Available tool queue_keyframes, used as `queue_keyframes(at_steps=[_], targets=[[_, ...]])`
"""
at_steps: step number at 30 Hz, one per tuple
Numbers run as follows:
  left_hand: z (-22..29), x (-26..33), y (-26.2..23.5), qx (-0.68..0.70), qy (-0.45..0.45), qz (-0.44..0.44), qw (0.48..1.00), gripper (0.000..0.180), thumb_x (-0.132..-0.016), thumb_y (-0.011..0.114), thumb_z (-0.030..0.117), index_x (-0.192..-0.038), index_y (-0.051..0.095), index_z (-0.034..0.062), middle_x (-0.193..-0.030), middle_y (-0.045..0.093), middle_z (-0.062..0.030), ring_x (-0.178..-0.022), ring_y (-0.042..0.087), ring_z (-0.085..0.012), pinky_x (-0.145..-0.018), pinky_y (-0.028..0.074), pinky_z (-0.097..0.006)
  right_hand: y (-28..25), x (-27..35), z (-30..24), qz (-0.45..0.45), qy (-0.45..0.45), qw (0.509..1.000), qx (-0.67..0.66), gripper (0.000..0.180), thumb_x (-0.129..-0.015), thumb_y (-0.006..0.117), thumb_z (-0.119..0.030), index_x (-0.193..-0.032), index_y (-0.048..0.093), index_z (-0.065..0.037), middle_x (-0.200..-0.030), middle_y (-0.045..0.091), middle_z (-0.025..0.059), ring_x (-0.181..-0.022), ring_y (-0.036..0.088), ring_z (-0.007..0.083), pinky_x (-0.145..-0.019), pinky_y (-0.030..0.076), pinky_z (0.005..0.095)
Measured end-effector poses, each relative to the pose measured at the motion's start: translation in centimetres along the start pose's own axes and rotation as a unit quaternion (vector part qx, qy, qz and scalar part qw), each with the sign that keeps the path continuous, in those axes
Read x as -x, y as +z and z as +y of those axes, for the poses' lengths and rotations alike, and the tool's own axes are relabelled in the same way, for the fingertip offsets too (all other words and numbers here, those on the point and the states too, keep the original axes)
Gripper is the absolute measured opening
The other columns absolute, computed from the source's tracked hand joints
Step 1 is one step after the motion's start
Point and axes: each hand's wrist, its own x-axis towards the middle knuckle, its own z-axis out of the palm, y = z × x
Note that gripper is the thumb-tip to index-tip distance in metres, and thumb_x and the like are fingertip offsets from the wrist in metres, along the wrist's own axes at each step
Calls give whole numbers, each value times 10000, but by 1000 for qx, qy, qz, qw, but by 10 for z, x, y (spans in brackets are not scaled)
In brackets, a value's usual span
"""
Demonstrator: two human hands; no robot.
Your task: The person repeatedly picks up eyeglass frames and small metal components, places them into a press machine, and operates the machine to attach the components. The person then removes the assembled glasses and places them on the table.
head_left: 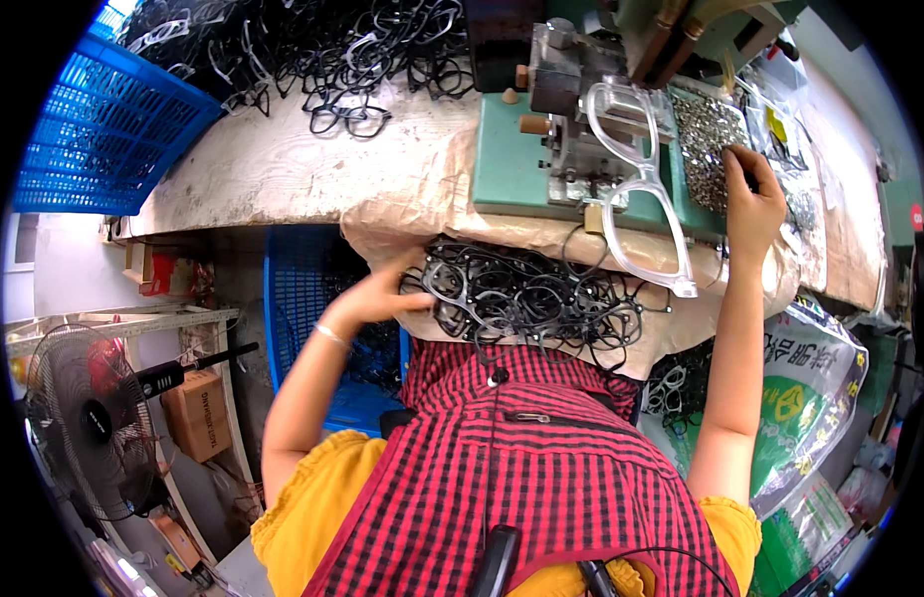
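We saw glossy, looped frames touching our half-open left hand, below the bench's front edge; our right hand curled, contents unclear.

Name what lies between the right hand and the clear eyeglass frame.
Heaped small metal parts beside the right hand, then some green machine base, in the head view.

Red-black checked apron, yellow sleeves, bracelet

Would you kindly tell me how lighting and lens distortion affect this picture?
Head view: the workbench bows under fisheye distortion, corners black; head view: small metal parts glint in speckles, the pale glasses frame shows bright, and the pile of dark frames partly blends together.
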Motion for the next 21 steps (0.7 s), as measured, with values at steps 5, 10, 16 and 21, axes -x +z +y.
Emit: queue_keyframes(at_steps=[5,10,16,21], targets=[[127,-22,98,-90,64,-104,988,1003,-756,803,559,-1485,372,20,-1416,474,-296,-1343,438,-432,-1152,331,-486,-9,-11,-1,-63,-38,997,-23,152,-886,703,-93,-1023,737,-37,-908,736,29,-844,641,76,-810,488,239],[211,-76,241,132,362,-297,874,988,-767,812,484,-1514,343,39,-1427,454,-273,-1311,460,-430,-1111,372,-477,-30,-29,-22,-143,-84,982,87,183,-868,711,-106,-1040,743,-50,-947,742,57,-904,681,143,-844,498,277],[224,-92,213,122,370,-443,807,581,-883,732,323,-1339,568,1,-1363,569,-215,-1267,540,-352,-1072,433,-402,-60,-7,-15,-100,-123,976,152,150,-858,711,-60,-1000,738,-25,-968,730,94,-915,689,221,-840,502,305],[140,-67,33,-63,167,-442,879,503,-917,708,280,-1345,583,48,-1332,616,-151,-1188,610,-259,-964,522,-373,-60,29,-10,-56,31,996,-58,125,-860,705,-15,-980,726,10,-992,730,64,-968,654,141,-914,487,281]])
